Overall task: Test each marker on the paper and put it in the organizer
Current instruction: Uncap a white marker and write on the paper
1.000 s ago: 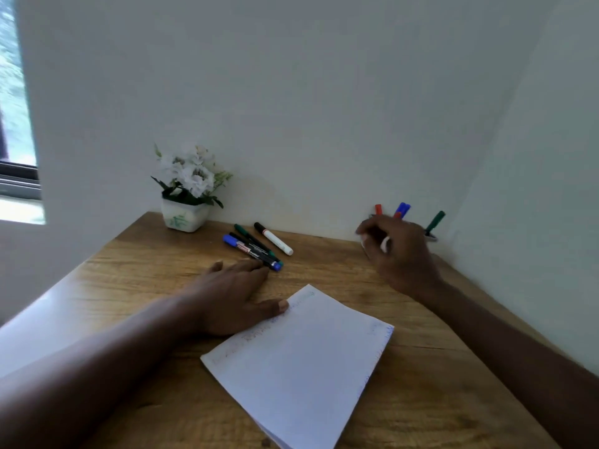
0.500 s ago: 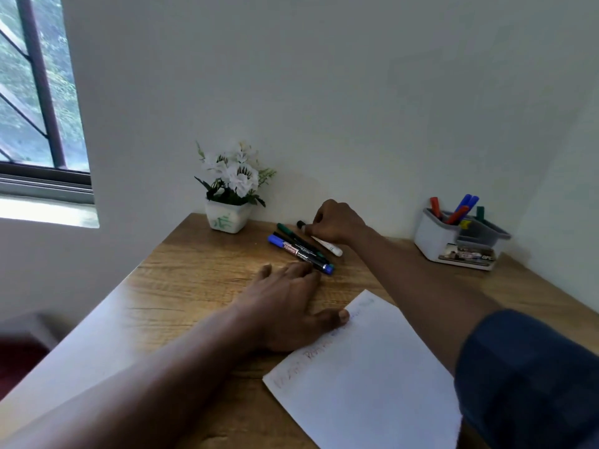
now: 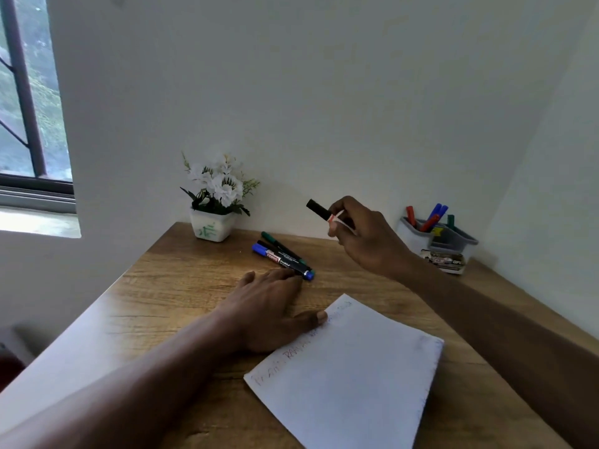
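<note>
Wooden desk [image 3: 168, 303]. Paper [image 3: 350, 377] lies at front, faint writing on it. Left hand [image 3: 269, 312] flat on desk, fingers straight, thumb on paper edge. Right hand [image 3: 366, 241] raised, fingers gripping black-capped marker [image 3: 319, 209]. Organizer [image 3: 418, 241] back right, holding markers. Loose markers [image 3: 285, 259] at left fingertips.

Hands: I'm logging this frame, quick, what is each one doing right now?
Left hand: open, flat on the table, thumb at the paper edge.
Right hand: holding a black-capped marker above the table.

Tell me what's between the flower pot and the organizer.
In the head view, the right hand, gripping a black-capped marker, sits between them.
</note>
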Demonstrator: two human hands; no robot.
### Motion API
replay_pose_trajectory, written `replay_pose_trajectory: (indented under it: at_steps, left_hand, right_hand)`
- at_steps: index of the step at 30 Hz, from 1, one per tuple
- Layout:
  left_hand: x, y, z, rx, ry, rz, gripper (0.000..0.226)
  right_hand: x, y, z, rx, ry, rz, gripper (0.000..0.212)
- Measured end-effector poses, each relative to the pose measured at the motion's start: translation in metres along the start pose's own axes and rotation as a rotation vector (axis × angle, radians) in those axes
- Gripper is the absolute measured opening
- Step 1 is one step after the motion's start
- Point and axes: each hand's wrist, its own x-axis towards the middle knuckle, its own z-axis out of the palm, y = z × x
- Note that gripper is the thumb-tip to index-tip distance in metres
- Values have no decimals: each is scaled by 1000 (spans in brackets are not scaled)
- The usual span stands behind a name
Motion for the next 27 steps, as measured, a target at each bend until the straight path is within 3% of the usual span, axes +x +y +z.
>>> replay_pose_trajectory:
  at_steps: [4,8,14,27]
  left_hand:
    - [-9,4,-3,-149,250,6,93]
    - [-17,10,-9,-272,494,138,81]
    - [-22,15,-8,-214,565,319,35]
    - [-23,10,-6,-269,542,350,33]
  right_hand:
    - [-59,-7,-13,-13,3,-63,8]
    - [-93,-17,-1,-89,-57,-136,22]
    - [-98,-24,8,-109,-123,-240,33]
    - [-103,-22,10,-215,-119,-252,39]
